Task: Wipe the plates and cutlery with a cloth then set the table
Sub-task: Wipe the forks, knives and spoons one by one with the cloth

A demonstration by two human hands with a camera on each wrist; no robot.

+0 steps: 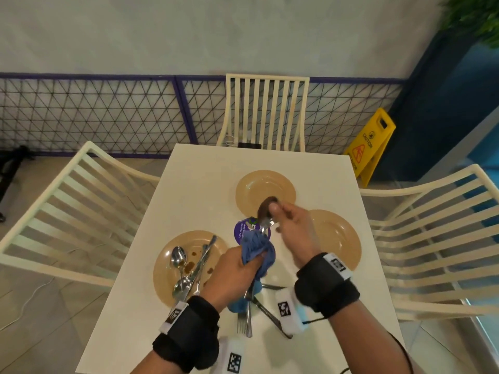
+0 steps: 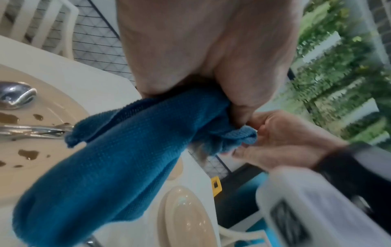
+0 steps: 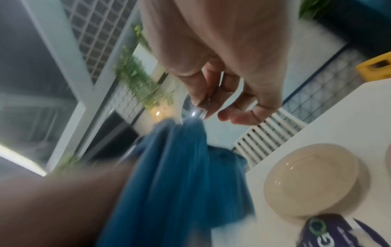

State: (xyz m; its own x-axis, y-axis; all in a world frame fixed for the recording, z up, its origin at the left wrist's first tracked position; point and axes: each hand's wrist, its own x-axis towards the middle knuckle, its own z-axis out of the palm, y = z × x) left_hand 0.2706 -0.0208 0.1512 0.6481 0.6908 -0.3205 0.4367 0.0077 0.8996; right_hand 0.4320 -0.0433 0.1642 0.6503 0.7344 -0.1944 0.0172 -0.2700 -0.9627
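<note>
Over the middle of the white table (image 1: pixel 205 184) my left hand (image 1: pixel 243 265) grips a bunched blue cloth (image 1: pixel 258 251). My right hand (image 1: pixel 276 214) pinches a metal spoon (image 1: pixel 266 209) near its bowl; the handle runs down into the cloth. In the right wrist view the fingers (image 3: pixel 198 93) hold the shiny spoon (image 3: pixel 195 111) above the cloth (image 3: pixel 180 167). A stained tan plate (image 1: pixel 216 244) at the left carries spoons and other cutlery (image 1: pixel 189 273). Two clean tan plates lie at the far middle (image 1: pixel 259 184) and at the right (image 1: pixel 340 238).
A fork (image 1: pixel 242 321) and a knife (image 1: pixel 270 315) lie on the table near me. A round purple sticker (image 1: pixel 241 229) sits at the table's centre. Cream slatted chairs stand left (image 1: pixel 67 211), far (image 1: pixel 266 109) and right (image 1: pixel 432 238). A yellow caution sign (image 1: pixel 372 144) stands on the floor.
</note>
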